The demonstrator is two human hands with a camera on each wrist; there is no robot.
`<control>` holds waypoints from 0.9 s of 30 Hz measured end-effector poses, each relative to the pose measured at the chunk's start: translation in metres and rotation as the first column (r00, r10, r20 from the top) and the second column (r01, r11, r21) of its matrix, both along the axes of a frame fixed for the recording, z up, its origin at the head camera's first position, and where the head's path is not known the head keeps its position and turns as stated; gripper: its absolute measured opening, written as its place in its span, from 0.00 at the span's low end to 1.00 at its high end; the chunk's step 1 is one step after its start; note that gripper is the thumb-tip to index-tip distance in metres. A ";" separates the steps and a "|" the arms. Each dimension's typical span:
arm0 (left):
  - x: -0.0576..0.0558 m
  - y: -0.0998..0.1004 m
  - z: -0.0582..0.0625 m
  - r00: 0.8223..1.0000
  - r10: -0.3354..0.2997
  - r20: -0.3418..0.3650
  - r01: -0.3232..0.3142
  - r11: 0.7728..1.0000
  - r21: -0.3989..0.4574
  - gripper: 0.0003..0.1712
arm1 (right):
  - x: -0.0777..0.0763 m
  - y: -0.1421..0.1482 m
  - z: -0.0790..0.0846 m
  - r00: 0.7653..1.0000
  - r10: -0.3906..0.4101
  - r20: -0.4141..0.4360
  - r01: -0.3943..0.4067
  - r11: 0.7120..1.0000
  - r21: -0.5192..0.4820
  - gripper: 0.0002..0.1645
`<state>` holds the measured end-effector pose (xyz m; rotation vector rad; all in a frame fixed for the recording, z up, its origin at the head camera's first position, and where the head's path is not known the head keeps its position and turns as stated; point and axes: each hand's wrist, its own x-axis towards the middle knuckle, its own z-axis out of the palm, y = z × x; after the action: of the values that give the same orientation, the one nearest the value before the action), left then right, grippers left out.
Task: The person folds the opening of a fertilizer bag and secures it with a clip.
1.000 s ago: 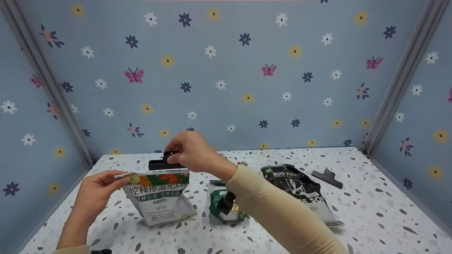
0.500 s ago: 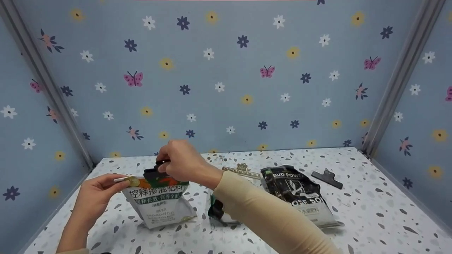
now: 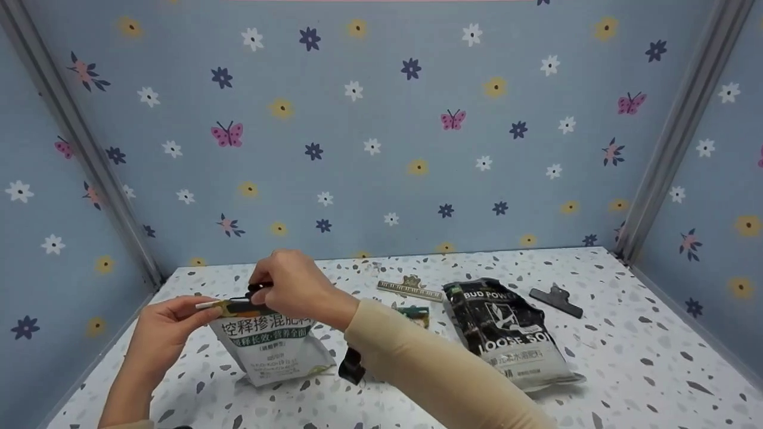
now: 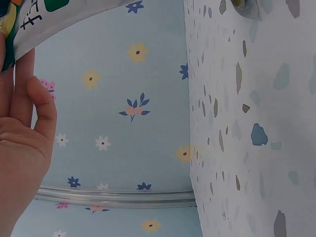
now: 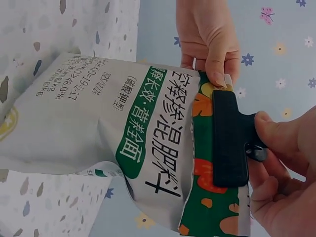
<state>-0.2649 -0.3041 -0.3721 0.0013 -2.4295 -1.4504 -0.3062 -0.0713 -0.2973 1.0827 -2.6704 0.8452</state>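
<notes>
On the left of the speckled table (image 3: 632,381), the white bag (image 3: 271,357) stands slightly tilted, and here's the left hand (image 3: 162,329), thumb and fingers pinching its top corner! The right hand (image 3: 293,287) grips the black clip (image 5: 228,140) by its handle end, the clip lying right across the green patterned band. Further right, a black bag (image 3: 512,339) lies between a gold clip (image 3: 410,289) and a dark grey clip (image 3: 557,301).
</notes>
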 end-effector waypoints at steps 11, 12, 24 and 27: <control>-0.002 0.001 0.001 1.000 -0.011 0.026 0.010 1.000 0.022 0.22 | -0.004 0.008 -0.002 0.988 0.041 0.149 -0.029 0.996 -0.084 0.14; -0.002 0.002 0.000 1.000 -0.010 0.026 0.009 1.000 0.023 0.22 | -0.005 0.009 -0.002 0.988 0.047 0.149 -0.033 0.995 -0.092 0.15; -0.006 0.006 0.004 0.999 -0.014 0.052 0.015 1.000 -0.020 0.28 | -0.015 0.054 -0.039 0.981 0.045 0.188 -0.004 0.978 -0.211 0.29; -0.006 0.007 0.002 0.999 -0.001 0.054 0.003 1.000 -0.030 0.28 | -0.014 0.065 -0.054 0.975 0.038 0.218 0.010 0.976 -0.218 0.34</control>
<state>-0.2712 -0.2975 -0.3705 0.0317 -2.4948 -1.4322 -0.3204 -0.0059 -0.3516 1.0093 -2.6598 1.2980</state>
